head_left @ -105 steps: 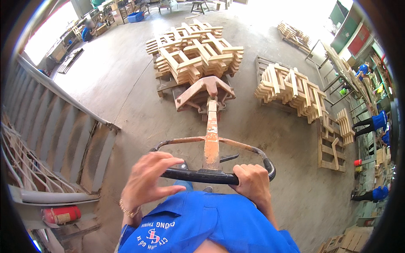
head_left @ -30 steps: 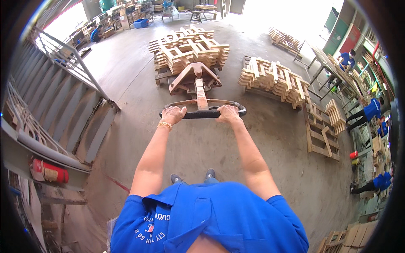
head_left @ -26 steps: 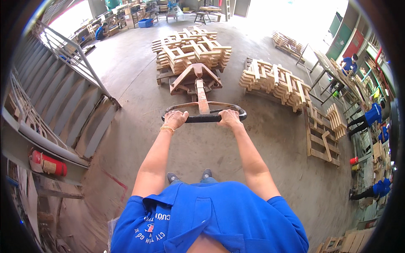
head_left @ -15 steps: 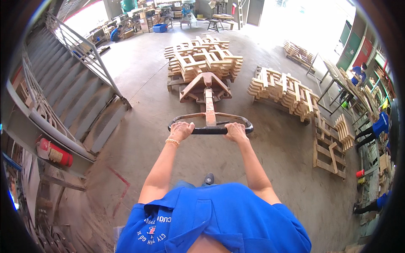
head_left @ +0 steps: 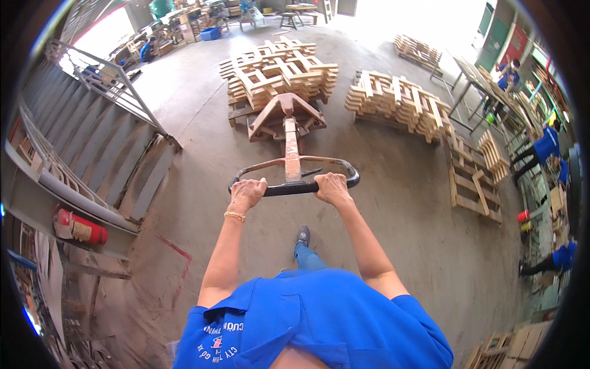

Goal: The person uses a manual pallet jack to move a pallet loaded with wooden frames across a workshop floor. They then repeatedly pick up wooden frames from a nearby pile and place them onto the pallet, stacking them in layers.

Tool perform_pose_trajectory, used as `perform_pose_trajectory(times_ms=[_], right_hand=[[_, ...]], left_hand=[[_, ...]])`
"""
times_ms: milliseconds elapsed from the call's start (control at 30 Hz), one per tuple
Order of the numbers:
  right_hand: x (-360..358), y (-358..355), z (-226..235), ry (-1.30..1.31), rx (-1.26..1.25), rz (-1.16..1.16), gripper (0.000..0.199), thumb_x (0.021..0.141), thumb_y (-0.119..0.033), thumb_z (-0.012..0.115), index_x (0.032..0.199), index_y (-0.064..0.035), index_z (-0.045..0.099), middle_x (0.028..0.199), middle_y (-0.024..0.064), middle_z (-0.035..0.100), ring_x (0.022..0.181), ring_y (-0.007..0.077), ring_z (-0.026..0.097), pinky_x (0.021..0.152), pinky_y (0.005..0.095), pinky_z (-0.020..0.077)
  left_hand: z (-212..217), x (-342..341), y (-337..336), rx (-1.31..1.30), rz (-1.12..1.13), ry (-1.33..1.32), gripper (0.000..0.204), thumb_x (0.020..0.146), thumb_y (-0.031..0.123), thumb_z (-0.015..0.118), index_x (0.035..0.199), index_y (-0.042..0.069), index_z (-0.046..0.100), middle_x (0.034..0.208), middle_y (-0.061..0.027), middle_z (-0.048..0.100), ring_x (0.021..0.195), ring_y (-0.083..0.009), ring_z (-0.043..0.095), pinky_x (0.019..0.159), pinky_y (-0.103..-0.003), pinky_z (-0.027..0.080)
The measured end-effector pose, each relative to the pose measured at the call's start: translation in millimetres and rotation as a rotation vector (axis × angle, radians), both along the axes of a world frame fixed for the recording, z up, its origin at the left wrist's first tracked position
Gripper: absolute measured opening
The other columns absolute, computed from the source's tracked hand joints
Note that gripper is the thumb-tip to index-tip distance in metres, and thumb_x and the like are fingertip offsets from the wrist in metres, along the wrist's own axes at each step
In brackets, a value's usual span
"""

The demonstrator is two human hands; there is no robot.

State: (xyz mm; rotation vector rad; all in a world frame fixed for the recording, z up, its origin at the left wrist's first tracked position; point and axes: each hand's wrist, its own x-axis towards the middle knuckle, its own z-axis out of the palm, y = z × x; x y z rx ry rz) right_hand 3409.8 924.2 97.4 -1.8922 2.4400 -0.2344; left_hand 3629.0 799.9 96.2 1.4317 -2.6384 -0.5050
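Observation:
Both of my hands grip the black loop handle (head_left: 294,187) of an orange pallet jack (head_left: 289,126). My left hand (head_left: 247,193) holds the left end of the bar, with a gold bracelet on that wrist. My right hand (head_left: 332,187) holds the bar just right of the orange shaft. The jack's forks sit under a pallet stacked with wooden frame pieces (head_left: 278,71). My arms are stretched forward and one shoe (head_left: 303,234) shows below the handle.
A second pile of wooden frames (head_left: 398,103) lies right of the load, and loose pallets (head_left: 470,175) lean further right. People in blue shirts (head_left: 544,146) work along the right edge. A metal ramp with railing (head_left: 104,132) and a red extinguisher (head_left: 80,226) line the left.
My arms stayed on the handle throughout. The jack and its load have shifted a little to the right and nearer in view, and the ramp on the left has slid past.

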Motion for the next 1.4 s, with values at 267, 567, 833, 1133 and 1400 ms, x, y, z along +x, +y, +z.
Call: perform_pose_trajectory(times_ms=[267, 567, 833, 1133, 1400], right_hand=[[42.9, 10.4, 10.1, 0.023, -0.015, 0.062, 0.018, 0.071, -0.029, 0.062, 0.076, -0.0126, 0.066, 0.073, 0.0126, 0.067, 0.072, 0.0283, 0.067, 0.066, 0.0403, 0.0520], [49.0, 20.9, 26.2, 0.068, -0.204, 0.102, 0.017, 0.071, -0.027, 0.059, 0.072, -0.0108, 0.062, 0.067, 0.0134, 0.065, 0.065, 0.0306, 0.065, 0.060, 0.0424, 0.0513], [84.2, 50.8, 14.3, -0.031, -0.089, 0.093, 0.016, 0.071, -0.026, 0.061, 0.073, -0.0097, 0.062, 0.066, 0.0131, 0.064, 0.066, 0.0305, 0.065, 0.063, 0.0412, 0.0519], [86.0, 48.8, 11.8, 0.000, -0.189, 0.148, 0.016, 0.072, -0.025, 0.060, 0.068, -0.0089, 0.059, 0.063, 0.0138, 0.063, 0.062, 0.0302, 0.065, 0.058, 0.0403, 0.0507], [86.3, 47.6, 7.1, -0.014, -0.206, 0.145, 0.016, 0.072, -0.024, 0.058, 0.065, -0.0096, 0.057, 0.059, 0.0139, 0.062, 0.057, 0.0308, 0.064, 0.057, 0.0410, 0.0495]], left_hand=[[4.0, 41.6, 3.9, -0.114, -0.015, 0.041, 0.055, 0.088, 0.042, 0.032, 0.071, 0.004, 0.068, 0.076, -0.0197, 0.064, 0.076, -0.0362, 0.063, 0.074, -0.043, 0.048], [-0.9, 62.9, 31.4, -0.355, -0.038, 0.226, 0.053, 0.088, 0.043, 0.039, 0.059, 0.005, 0.065, 0.061, -0.0191, 0.059, 0.059, -0.0364, 0.060, 0.061, -0.043, 0.047], [7.4, 74.6, 39.0, -0.268, 0.012, 0.245, 0.052, 0.088, 0.040, 0.041, 0.056, 0.004, 0.062, 0.060, -0.0200, 0.058, 0.058, -0.0369, 0.060, 0.060, -0.044, 0.047], [4.1, 79.8, 37.3, -0.360, 0.026, 0.269, 0.045, 0.086, 0.035, 0.046, 0.057, 0.006, 0.064, 0.056, -0.0168, 0.057, 0.053, -0.0332, 0.059, 0.056, -0.040, 0.046], [3.8, 77.5, 34.3, -0.357, 0.019, 0.309, 0.044, 0.085, 0.034, 0.047, 0.055, 0.006, 0.062, 0.053, -0.0171, 0.055, 0.050, -0.0339, 0.057, 0.053, -0.041, 0.044]])
